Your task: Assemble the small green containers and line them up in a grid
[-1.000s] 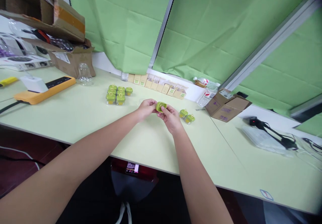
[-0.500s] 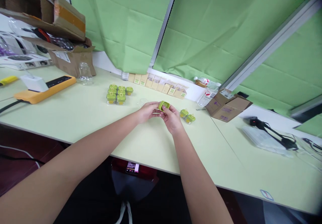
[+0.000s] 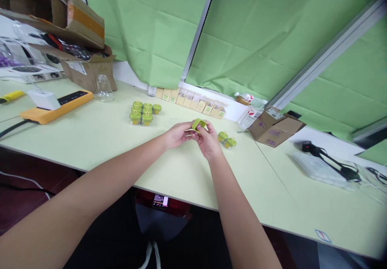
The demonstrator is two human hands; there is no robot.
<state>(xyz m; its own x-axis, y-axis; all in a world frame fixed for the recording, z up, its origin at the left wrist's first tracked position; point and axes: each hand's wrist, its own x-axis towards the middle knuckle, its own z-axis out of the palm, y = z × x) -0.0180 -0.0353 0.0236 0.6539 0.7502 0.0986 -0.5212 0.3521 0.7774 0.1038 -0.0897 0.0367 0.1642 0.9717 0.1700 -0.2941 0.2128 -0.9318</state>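
Observation:
Above the table's middle, a green lid (image 3: 198,123) is gripped between my two hands, its hollow underside showing. My left hand (image 3: 179,135) pinches its left edge. The fingers of my right hand (image 3: 208,140) close round its right side, with the thumb pressed inside. A clear, see-through piece (image 3: 171,122) lies on the table just behind my left hand. To the right of my hands stand two small clear containers with green lids (image 3: 230,142). Several more of these lidded containers (image 3: 146,118) are grouped to the left.
A row of small cardboard boxes (image 3: 190,100) lines the wall. At left are an orange power strip (image 3: 71,103), a clear jar (image 3: 103,87) and stacked cartons (image 3: 87,69). Bottles (image 3: 249,116), another carton (image 3: 272,128) and a black stand-like device (image 3: 329,162) occupy the right.
The green lid has tilted and risen slightly between my fingers. Both hands keep hold of it, and the whole view has shifted a little.

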